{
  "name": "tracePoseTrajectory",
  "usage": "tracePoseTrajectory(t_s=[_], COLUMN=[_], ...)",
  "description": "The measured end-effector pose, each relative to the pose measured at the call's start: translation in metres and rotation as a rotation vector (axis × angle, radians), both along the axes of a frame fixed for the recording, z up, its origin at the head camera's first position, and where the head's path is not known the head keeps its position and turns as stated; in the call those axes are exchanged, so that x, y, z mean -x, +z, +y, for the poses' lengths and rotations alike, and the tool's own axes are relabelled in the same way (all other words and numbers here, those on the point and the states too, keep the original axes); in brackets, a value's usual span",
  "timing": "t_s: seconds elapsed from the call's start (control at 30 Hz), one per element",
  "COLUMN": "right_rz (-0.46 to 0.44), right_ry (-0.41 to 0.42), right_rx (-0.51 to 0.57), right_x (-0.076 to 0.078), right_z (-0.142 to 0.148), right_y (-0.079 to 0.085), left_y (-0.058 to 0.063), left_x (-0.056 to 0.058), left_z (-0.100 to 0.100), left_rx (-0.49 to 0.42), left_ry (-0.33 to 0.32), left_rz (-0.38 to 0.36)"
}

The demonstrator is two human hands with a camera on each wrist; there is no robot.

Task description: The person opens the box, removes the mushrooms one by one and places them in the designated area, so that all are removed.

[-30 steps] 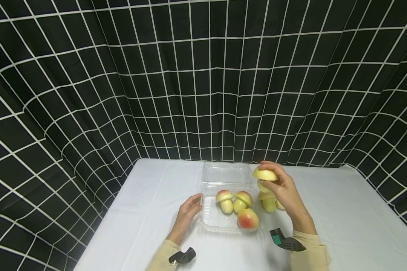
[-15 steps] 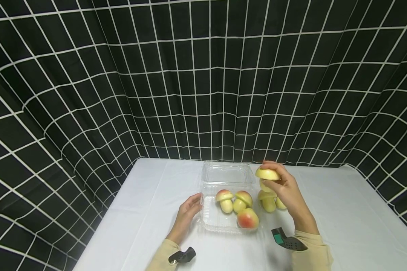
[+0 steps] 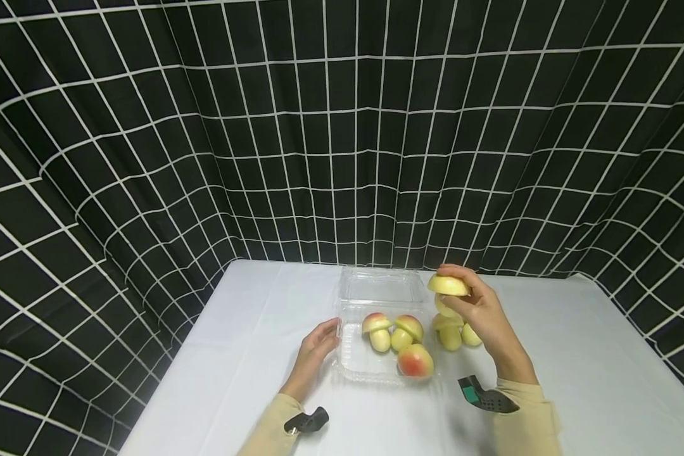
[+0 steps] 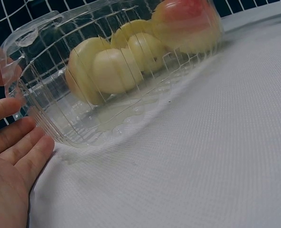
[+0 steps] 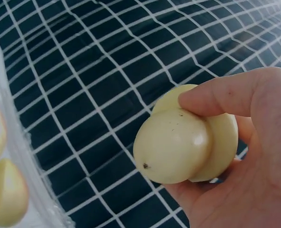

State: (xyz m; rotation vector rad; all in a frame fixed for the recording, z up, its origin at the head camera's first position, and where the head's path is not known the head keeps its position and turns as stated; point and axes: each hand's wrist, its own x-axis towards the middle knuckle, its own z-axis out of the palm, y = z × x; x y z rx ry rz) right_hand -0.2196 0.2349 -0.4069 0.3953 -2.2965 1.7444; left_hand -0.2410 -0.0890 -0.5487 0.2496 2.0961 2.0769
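My right hand (image 3: 480, 309) holds a toy mushroom (image 5: 171, 145) in the air, right of the container. Its thumb and fingers are curled round the pale yellow cap, and in the right wrist view the rounded stem faces the camera. The clear plastic container (image 3: 353, 365) stands with its lid (image 3: 383, 285) folded back. My left hand (image 3: 313, 354) grips its left rim, thumb above and fingers along the ribbed wall. Inside lie three toy mushrooms: one at the left (image 3: 377, 329), one beside it (image 3: 408, 330), and one in front (image 3: 415, 361) showing its red-and-yellow cap.
On the white table (image 3: 251, 329), another toy mushroom (image 3: 449, 335) stands just right of the container. A further yellow piece (image 3: 470, 335) beside it is partly hidden by my right hand. A black curtain with white grid lines (image 3: 370, 158) rises behind the table.
The head view has tilted slightly, so the scene sits a little higher. My right hand has shifted slightly with its mushroom; my left hand stays on the container.
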Motion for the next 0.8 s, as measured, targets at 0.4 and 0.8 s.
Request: tracePoseTrajectory(t_s=[0.4, 0.8], right_rz=[-0.005, -0.059], right_ry=[0.037, -0.005], right_rx=[-0.066, -0.098], right_x=[-0.002, -0.009], right_z=[0.011, 0.038], right_y=[-0.005, -0.006], left_y=[-0.003, 0.000], left_x=[0.002, 0.000], left_z=[0.001, 0.002], left_rx=[-0.009, -0.019], left_ry=[0.006, 0.006], left_rz=[0.014, 0.025])
